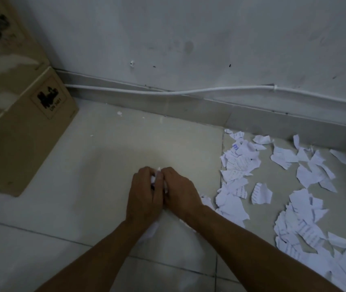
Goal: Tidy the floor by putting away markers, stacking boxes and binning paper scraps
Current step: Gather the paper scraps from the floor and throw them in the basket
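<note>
While the left hand (144, 194) and right hand (180, 192) meet knuckle to knuckle at the centre of the frame, the fingers of both hands curl tightly around a wad of crumpled paper (157, 178). Its white edges show in the gap between them and below the left wrist. Both forearms reach in from the bottom edge. Torn paper scraps (307, 175), white with blue ruled lines, lie scattered on the tiled floor (104, 144) across the right of the frame, the nearest just beside the right wrist. Two cardboard boxes (24, 140) with black printed marks stand at the upper left, close against the wall (189, 39). A white cable (168, 92) runs along the skirting at the foot of that grey, scuffed wall.
</note>
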`<state>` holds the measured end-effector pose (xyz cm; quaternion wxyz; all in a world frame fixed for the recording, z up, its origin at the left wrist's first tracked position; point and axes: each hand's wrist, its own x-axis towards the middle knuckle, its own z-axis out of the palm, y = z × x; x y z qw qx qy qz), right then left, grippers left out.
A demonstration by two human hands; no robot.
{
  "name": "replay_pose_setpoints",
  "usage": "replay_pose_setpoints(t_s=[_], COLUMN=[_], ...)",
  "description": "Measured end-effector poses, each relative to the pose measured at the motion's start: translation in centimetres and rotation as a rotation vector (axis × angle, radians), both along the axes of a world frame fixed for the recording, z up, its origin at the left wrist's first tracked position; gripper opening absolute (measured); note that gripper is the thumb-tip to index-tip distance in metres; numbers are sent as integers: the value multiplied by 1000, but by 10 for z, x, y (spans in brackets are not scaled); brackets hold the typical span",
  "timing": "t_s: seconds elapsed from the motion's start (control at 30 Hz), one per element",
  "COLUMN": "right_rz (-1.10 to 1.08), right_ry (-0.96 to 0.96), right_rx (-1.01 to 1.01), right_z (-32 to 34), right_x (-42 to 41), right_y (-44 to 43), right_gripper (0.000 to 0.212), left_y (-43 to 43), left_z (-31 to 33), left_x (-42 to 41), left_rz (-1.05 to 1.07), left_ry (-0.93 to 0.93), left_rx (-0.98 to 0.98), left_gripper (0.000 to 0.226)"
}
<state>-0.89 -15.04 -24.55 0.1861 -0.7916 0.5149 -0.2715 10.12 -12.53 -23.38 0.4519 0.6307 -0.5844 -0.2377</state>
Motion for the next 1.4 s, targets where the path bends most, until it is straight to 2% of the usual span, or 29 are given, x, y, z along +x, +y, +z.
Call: replay_pose_setpoints(t_s=[0.07, 0.1, 0.2, 0.37, 0.6, 0.67, 0.73, 0.8, 0.9, 0.97, 1.03, 1.1, 1.17, 1.4], right_rz=[6, 21, 45, 127, 295, 378, 433, 534, 722, 825, 858, 920, 1006, 1155], right_ry=[-123, -153, -256, -333, -431, -464, -461, -473, -528, -594, -650, -692, -710, -787], right_rx=[10, -3, -63, -174, -161, -190, -91, -53, -120, -94, -24, 27, 77, 259], right_z=[10, 18, 44, 87, 132, 145, 153, 162, 178, 193, 207, 221, 236, 290], right_x=[10, 15, 32, 82, 178, 213, 242, 276, 321, 346, 369, 392, 415, 480], right_y=[-7, -11, -24, -28, 7, 27, 41, 60, 95, 117, 134, 154, 178, 265], right_gripper=[37, 38, 24, 13, 4, 8, 5, 12, 8, 20, 31, 24, 17, 14], left_y=[-11, -16, -25, -19, 28, 52, 73, 100, 138, 165, 189, 212, 238, 317], left_z=[11, 18, 40, 84, 135, 148, 158, 166, 176, 185, 199, 217, 233, 296], left_x=[3, 6, 20, 62, 153, 183, 203, 230, 277, 306, 326, 341, 354, 388], left_rz=[52, 78, 149, 266, 453, 536, 605, 721, 821, 865, 926, 997, 1074, 1327], left_ry=[40, 63, 122, 137, 264, 281, 264, 278, 313, 313, 324, 304, 288, 226], left_rx=[-12, -15, -24, -71, -126, -153, -166, -184, -181, -182, -229, -305, -343, -516], left_gripper=[36, 37, 35, 28, 28, 24, 24, 28, 48, 59, 45, 35, 32, 34])
